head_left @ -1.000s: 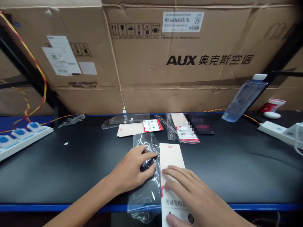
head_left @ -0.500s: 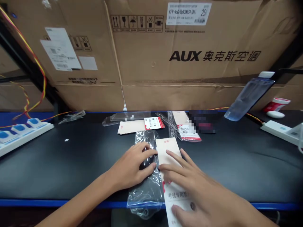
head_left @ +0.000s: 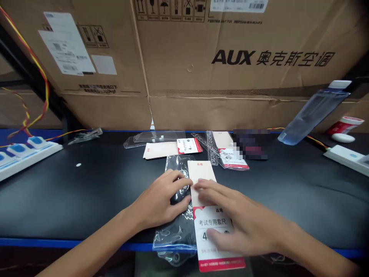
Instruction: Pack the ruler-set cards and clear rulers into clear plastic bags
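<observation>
Near the front edge of the table, the person's left hand (head_left: 161, 202) lies palm down and open, its fingers curved and pressing on a clear plastic bag (head_left: 173, 240) with something dark inside. The right hand (head_left: 245, 225) is open too, its fingers spread across a long cream-and-red paper card (head_left: 201, 182) printed with Chinese text and a large 4. Neither hand pinches or closes on anything. The card lies along the right side of the bag, with its near end jutting past the blue table edging (head_left: 57, 243). Flat, open hands suit this slippery film, steadying bag and card without creasing either.

Farther out on the black tabletop (head_left: 86, 192) lie a similar cream-and-red card (head_left: 160, 150), an empty-looking clear plastic sleeve (head_left: 155, 137) and a clear ruler set (head_left: 210, 148). To their right, a pixelated patch (head_left: 250, 144) hides whatever lies there. A white power strip (head_left: 25, 154) sits at far left, and a translucent blue water bottle (head_left: 314, 113) leans at far right. Brown cardboard cartons (head_left: 259, 57) stand behind it all.
</observation>
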The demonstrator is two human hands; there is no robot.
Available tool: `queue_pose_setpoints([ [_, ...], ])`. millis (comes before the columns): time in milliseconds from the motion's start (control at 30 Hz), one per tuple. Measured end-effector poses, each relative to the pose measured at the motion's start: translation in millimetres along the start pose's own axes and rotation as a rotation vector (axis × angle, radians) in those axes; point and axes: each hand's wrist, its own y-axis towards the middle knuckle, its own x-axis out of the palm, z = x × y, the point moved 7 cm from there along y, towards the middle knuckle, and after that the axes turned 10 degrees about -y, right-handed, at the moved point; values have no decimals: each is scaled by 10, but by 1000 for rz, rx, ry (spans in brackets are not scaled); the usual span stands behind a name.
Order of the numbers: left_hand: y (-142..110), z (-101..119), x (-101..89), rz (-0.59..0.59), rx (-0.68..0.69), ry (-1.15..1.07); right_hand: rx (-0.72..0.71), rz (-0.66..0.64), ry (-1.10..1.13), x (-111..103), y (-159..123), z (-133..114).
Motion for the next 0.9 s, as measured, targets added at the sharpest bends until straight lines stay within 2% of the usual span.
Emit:
queue_pose_setpoints([
  [100,0,-5,-19,-43,-17,-17,34,13,8,-62,40,61],
  [233,21,-10,-40,-83,-15,-41,-57,32,-93,-125,69,63],
  [300,37,-25,-43,-105,-26,-49,-82,30,-145,-119,78,55],
  [500,100,-74,-71,-212,-92,-84,-24,10,-212,-38,81,77],
  [733,171,97,-35,-332,-61,-112,-17,60,-301,30,55,87],
  [900,168,188,-36,-304,6,-13,17,117,-317,20,48,82],
])
